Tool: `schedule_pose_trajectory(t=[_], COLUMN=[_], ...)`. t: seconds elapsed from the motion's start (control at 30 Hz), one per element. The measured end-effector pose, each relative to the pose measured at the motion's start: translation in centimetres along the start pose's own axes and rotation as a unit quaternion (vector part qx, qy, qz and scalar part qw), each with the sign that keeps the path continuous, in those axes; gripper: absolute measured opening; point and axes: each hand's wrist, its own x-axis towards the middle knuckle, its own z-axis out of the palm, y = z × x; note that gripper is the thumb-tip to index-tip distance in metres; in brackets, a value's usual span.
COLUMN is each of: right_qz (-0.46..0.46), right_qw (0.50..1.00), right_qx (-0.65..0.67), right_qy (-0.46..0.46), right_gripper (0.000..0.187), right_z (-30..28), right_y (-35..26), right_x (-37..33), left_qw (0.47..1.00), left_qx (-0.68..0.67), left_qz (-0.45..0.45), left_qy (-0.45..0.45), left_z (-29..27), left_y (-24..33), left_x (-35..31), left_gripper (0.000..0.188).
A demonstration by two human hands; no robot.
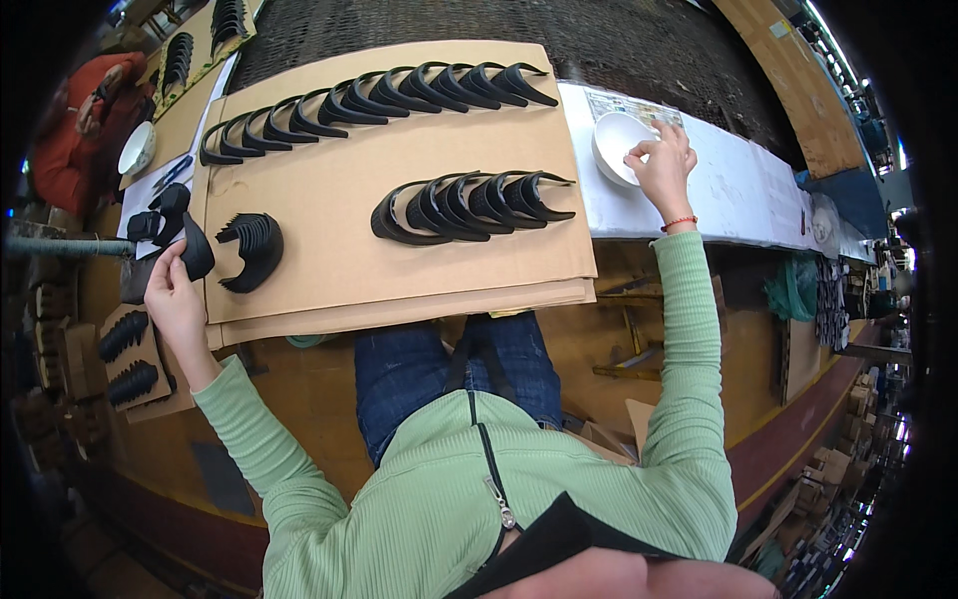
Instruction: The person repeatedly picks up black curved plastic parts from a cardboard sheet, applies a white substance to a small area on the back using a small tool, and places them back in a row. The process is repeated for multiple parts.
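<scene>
My left hand (178, 299) pinches a curved black piece (198, 250) at the left edge of the cardboard sheet (309, 215). Beside it lie more black parts (158, 222). To its right stands a nested stack of black curved pieces (254, 250). Over the rim of a white bowl (611, 150) is my right hand (663, 168), thumb and forefinger brought together; whatever lies between them is too small to make out. Across the cardboard's far side runs a long overlapping row of black U-shaped pieces (384, 97). A shorter row (469, 207) lies nearer, right of the middle.
White covering (733, 185) extends rightward from the cardboard; dark mesh (399, 35) lies beyond it. At far left, a person in red (85, 150) works near another bowl (138, 148) and blue pens (173, 172). More stacked black pieces (130, 359) rest low on the left.
</scene>
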Motion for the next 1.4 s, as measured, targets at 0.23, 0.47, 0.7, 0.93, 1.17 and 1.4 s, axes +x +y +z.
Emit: schedule_pose_trajectory(t=[0.23, 0.47, 0.7, 0.93, 1.17, 1.4], right_qz=[0.002, 0.095, 0.120, 0.127, 0.128, 0.116], right_qw=[1.000, 0.978, 0.893, 0.880, 0.863, 0.865], right_qx=[0.011, 0.167, 0.402, 0.428, 0.463, 0.462], right_qy=[-0.012, 0.083, 0.164, 0.162, 0.159, 0.159], right_gripper=[0.005, 0.010, 0.018, 0.018, 0.016, 0.015], right_z=[-0.4, -0.9, -1.5, -3.0, -3.6, -3.4], right_y=[-0.2, 1.6, 1.8, 1.2, 1.3, 1.3], right_x=[0.0, 0.0, -1.3, -2.1, -2.4, -2.7], left_qw=[0.953, 0.851, 0.934, 0.970, 0.965, 0.927], left_qx=[-0.284, -0.498, -0.331, -0.187, -0.039, 0.096], left_qz=[-0.106, -0.117, -0.009, 0.064, 0.201, 0.216], left_qy=[-0.004, -0.119, -0.132, -0.140, -0.163, -0.293], left_z=[-0.7, 0.1, 7.6, 10.3, 10.5, 10.7], left_y=[3.9, 9.2, 10.2, 8.4, 9.7, 10.2], left_x=[-1.9, -5.0, -7.7, -6.3, -2.3, -2.3], left_gripper=[0.027, 0.029, 0.036, 0.039, 0.040, 0.034])
